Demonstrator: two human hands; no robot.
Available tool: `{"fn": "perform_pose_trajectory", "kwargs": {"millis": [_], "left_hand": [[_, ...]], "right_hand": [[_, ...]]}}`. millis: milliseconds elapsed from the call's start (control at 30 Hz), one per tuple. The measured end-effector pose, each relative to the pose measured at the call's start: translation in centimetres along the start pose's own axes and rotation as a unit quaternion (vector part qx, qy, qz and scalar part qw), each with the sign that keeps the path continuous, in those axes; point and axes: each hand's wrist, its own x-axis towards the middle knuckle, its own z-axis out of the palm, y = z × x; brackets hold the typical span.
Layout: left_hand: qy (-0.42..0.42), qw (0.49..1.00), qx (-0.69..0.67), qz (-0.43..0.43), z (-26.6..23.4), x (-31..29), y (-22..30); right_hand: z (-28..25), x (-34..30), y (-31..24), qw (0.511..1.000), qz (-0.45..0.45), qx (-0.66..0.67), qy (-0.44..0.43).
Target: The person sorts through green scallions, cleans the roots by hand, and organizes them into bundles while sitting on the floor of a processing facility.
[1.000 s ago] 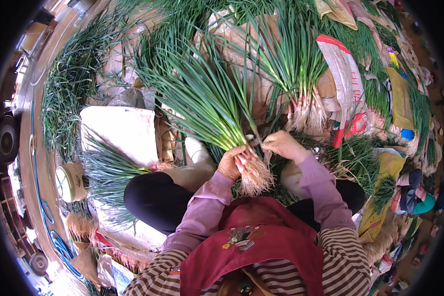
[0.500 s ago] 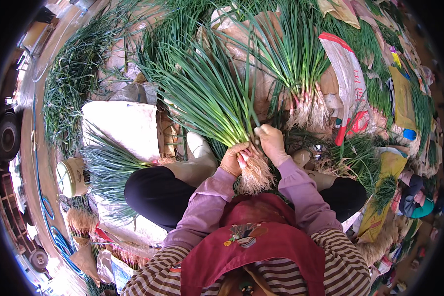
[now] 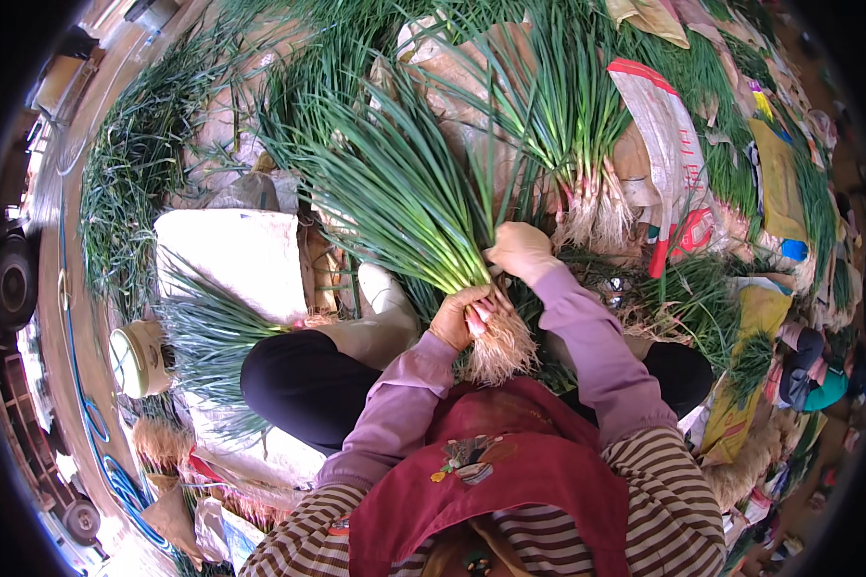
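A thick bunch of green onions [image 3: 409, 221] leans away from me, leaves spread to the far left and pale roots [image 3: 500, 353] toward my apron. My left hand [image 3: 460, 317] is closed around its white stems just above the roots. At the right edge of the bunch, slightly farther up, my right hand [image 3: 522, 252] is closed in a pinch. A long green leaf meets its fingertips; the exact grip is partly hidden. Beyond my right hand lies another bunch of green onions [image 3: 577, 125], roots nearest me.
More green onions [image 3: 216, 332] rest on a white sheet [image 3: 231, 255] at my left. A pail [image 3: 137, 360] and a blue hose [image 3: 91, 413] are farther left. A white-and-red sack [image 3: 666, 159] and yellow sacks [image 3: 779, 178] lie right. A co-worker's arm [image 3: 799, 370] shows at far right.
My right hand has shifted a little up and left along the bunch's edge, its forearm swinging farther forward. The left hand keeps its hold on the stems. The view has turned slightly.
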Motion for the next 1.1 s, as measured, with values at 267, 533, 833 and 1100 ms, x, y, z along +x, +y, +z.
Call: {"fn": "perform_pose_trajectory", "kwargs": {"millis": [267, 533, 833, 1100], "left_hand": [[0.052, 0.998, -0.017, 0.012, 1.4, -0.5, 0.2], [0.023, 0.992, 0.093, 0.086, 1.1, 0.0, 0.3], [0.01, 0.996, 0.077, 0.034, 1.1, -0.4, 1.0], [0.043, 0.997, 0.025, 0.065, 1.5, 0.3, 0.4]], "right_hand": [[4.9, 0.6, 2.7, 0.973, -0.076, 0.207, 0.062], [10.9, -2.0, 11.9, 0.965, 0.087, 0.13, 0.21], [-5.1, 4.3, 13.6, 0.9, 0.094, 0.072, 0.419], [-1.3, -1.2, 6.7, 0.969, -0.058, 0.134, 0.199]]}}
